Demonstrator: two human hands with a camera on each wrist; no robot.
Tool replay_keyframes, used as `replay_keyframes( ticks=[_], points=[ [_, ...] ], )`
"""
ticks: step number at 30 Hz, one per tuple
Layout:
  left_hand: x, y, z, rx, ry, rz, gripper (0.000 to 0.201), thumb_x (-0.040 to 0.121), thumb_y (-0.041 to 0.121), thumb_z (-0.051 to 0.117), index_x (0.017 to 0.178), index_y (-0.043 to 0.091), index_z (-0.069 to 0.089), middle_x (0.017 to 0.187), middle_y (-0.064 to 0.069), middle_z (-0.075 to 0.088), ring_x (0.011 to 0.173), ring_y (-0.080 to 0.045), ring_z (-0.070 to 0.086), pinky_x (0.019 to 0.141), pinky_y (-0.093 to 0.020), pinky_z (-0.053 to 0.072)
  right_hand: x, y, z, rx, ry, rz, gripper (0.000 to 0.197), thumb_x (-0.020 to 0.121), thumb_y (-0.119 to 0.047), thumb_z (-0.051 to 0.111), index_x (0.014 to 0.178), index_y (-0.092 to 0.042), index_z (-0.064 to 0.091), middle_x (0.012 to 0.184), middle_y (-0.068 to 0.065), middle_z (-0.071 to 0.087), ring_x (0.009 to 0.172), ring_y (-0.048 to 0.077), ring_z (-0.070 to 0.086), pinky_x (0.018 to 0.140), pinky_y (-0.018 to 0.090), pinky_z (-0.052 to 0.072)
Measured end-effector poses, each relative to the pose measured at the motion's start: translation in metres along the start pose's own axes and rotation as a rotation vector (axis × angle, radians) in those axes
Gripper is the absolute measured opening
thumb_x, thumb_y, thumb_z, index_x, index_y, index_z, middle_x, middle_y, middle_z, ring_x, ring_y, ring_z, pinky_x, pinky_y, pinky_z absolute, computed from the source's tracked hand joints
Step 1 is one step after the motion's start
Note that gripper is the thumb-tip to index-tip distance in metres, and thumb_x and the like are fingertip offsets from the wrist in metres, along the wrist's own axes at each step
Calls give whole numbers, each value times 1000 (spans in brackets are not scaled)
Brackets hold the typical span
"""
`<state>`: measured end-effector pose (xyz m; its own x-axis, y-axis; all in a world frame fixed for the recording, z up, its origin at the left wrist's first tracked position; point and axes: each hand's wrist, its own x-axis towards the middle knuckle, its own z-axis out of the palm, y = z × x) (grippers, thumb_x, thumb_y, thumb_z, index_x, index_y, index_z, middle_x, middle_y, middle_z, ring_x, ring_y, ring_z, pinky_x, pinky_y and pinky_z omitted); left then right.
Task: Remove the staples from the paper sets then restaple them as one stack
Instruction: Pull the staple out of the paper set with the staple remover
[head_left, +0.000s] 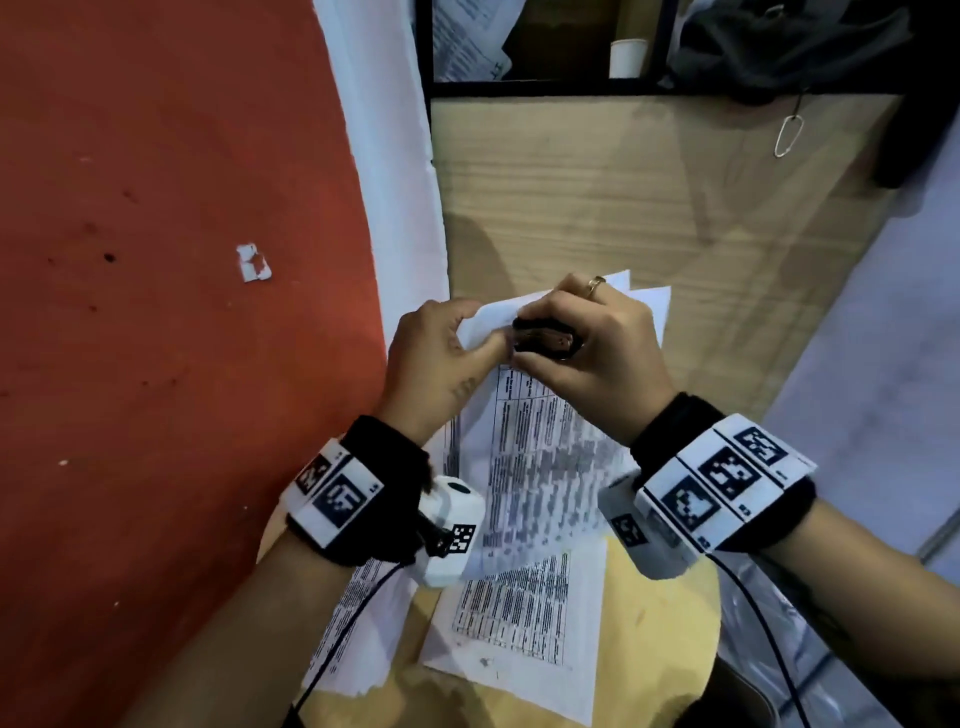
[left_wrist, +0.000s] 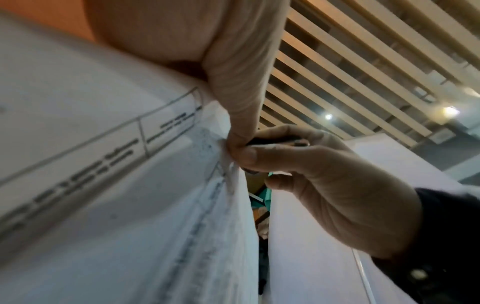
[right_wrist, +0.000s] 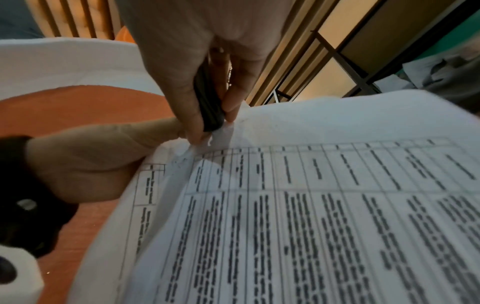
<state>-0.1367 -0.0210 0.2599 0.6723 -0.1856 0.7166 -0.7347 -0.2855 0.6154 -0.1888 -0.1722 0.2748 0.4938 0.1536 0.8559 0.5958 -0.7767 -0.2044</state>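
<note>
A stapled set of printed sheets (head_left: 535, 457) is held up in the air above a small round table. My left hand (head_left: 441, 358) pinches its top corner, thumb on the front. My right hand (head_left: 582, 348) grips a small black staple remover (head_left: 545, 338) whose tip is pressed against that same corner. In the right wrist view the black staple remover (right_wrist: 207, 102) sits between thumb and fingers, its tip at the crumpled corner of the paper set (right_wrist: 311, 205). The left wrist view shows my left hand (left_wrist: 239, 131) on the sheets (left_wrist: 130, 205) beside my right hand (left_wrist: 306, 164). The staple itself is hidden.
More printed sheets (head_left: 519, 644) lie on the round yellow table (head_left: 665, 623) below the hands. A red wall (head_left: 182, 312) stands at the left. A wooden cabinet (head_left: 649, 182) with a shelf holding a paper cup (head_left: 627, 57) and papers is behind.
</note>
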Motion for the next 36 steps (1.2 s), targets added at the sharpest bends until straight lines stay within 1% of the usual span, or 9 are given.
replay_keyframes(
  ticks=[4,8,12,17,20,23,27,32,36],
  points=[
    [0,-14,-5,127,65,3,55,71,55,53,89,6,72,63,-11,53,61,-38,49,54,-28,29,-3,4,-2,-35,26,32,21,62,-11,75,80,-3,67,77,7,56,68,17,53,61,29,41],
    [2,-11,-10,99,64,-44,72,60,58,49,99,2,72,67,-28,60,65,-38,54,61,-36,46,-21,21,10,-154,-98,92,23,60,-10,78,79,-4,65,78,12,58,70,29,59,59,34,48],
    [9,-18,-16,89,2,-107,56,57,55,56,84,8,72,76,-16,71,72,-31,65,72,-42,54,-45,42,25,-195,-259,238,29,61,-12,77,88,-6,66,88,11,59,77,32,61,64,37,51],
    [12,-33,-18,104,-57,-199,56,56,55,63,88,11,74,80,-8,73,77,-27,69,75,-43,55,-44,49,22,-156,-289,292,43,60,-8,77,101,-8,66,106,10,56,89,29,59,75,41,52],
    [12,-37,-19,77,-118,-209,49,54,54,62,80,14,72,65,3,64,62,-15,57,67,-31,48,-30,48,15,-62,-245,243,43,56,-6,82,96,-7,67,128,16,45,103,21,54,84,30,47],
    [13,-39,-19,85,-176,-217,49,53,55,64,78,14,70,69,-1,68,68,-17,65,67,-31,45,-13,46,7,-10,-304,220,48,50,-9,88,94,-8,69,139,14,37,121,12,39,87,13,31],
    [13,-38,-20,112,-205,-198,65,55,59,68,92,6,72,105,-21,68,104,-36,62,84,-45,51,1,39,2,-33,-450,287,49,49,-15,90,93,-11,70,101,8,63,94,22,60,70,16,37],
    [10,-16,-22,651,-35,33,37,63,54,77,92,32,71,101,17,59,115,-19,42,83,-36,22,2,27,-3,-53,-463,266,50,50,-17,90,95,-10,70,95,7,65,87,20,60,77,27,44],
    [15,-1,-16,695,-125,84,30,75,53,69,98,33,70,99,7,68,110,-18,49,83,-36,20,3,21,-3,-45,-434,228,51,48,-16,90,94,-8,70,93,8,64,85,22,60,74,25,43]
  ],
)
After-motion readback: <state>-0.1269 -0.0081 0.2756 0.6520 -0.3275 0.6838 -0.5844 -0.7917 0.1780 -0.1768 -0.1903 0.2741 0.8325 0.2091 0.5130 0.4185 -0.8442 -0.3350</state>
